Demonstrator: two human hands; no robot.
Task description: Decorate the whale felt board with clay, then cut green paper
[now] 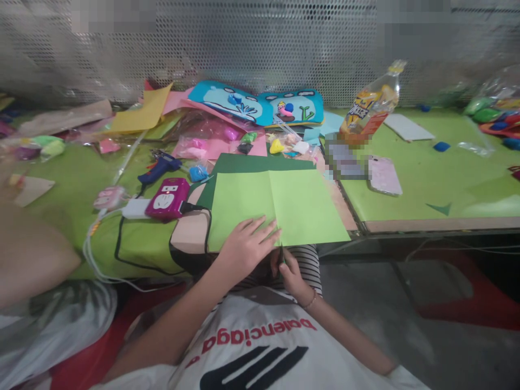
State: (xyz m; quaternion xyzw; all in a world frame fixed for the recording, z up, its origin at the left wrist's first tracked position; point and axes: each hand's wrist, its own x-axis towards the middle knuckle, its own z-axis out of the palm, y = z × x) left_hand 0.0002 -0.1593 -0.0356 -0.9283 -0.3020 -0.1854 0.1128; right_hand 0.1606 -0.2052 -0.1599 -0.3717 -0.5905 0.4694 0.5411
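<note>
A light green sheet of paper (244,197) with a crease down its middle lies over a dark green sheet (235,161) at the table's front edge. My left hand (249,244) rests flat on the light green sheet, fingers stretched toward the crease. Just below the sheet's near edge, my right hand (290,271) is closed around scissors (281,252). Their dark blade points up at the paper's edge by the crease; the handles are mostly hidden by my fingers.
A magenta power box (168,199) with cables and a blue glue gun (160,168) lie to the left. Behind are clay pieces and a blue decorated craft (260,105). A drink bottle (371,105) and a phone (384,175) are at right. Another person's arm (32,254) is at far left.
</note>
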